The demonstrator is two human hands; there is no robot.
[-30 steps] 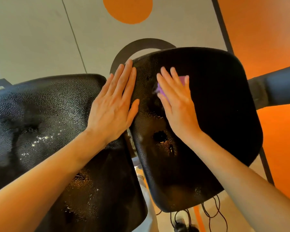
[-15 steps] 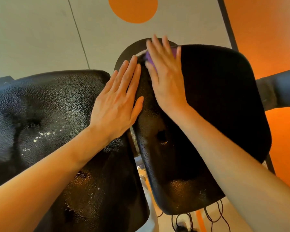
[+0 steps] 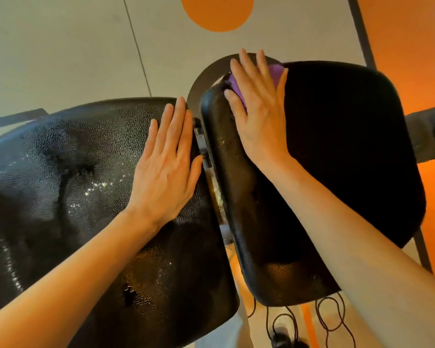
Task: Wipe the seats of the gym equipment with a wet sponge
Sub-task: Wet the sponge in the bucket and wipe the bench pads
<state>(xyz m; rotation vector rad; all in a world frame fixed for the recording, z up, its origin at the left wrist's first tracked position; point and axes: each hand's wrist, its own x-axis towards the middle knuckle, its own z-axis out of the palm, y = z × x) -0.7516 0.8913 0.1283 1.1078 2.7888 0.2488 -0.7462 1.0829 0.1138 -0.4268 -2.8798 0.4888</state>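
Note:
Two black padded seats stand side by side. The left seat (image 3: 60, 172) is wet and glossy, with white specks of foam. My left hand (image 3: 166, 169) lies flat on its right edge, fingers together, holding nothing. My right hand (image 3: 258, 114) presses a purple sponge (image 3: 274, 72) flat against the far left corner of the right seat (image 3: 349, 151). Only the sponge's edges show past my fingers. The right seat's left edge glistens; its right part looks dull and dark.
A narrow gap with a metal frame (image 3: 209, 172) separates the two seats. A grey padded arm (image 3: 430, 131) sticks out at the right. Black cables (image 3: 332, 320) lie on the floor below. The floor is beige with orange areas (image 3: 412, 33).
My right hand slid the sponge from the middle of the right seat to its far left corner. My left hand stayed on the left seat.

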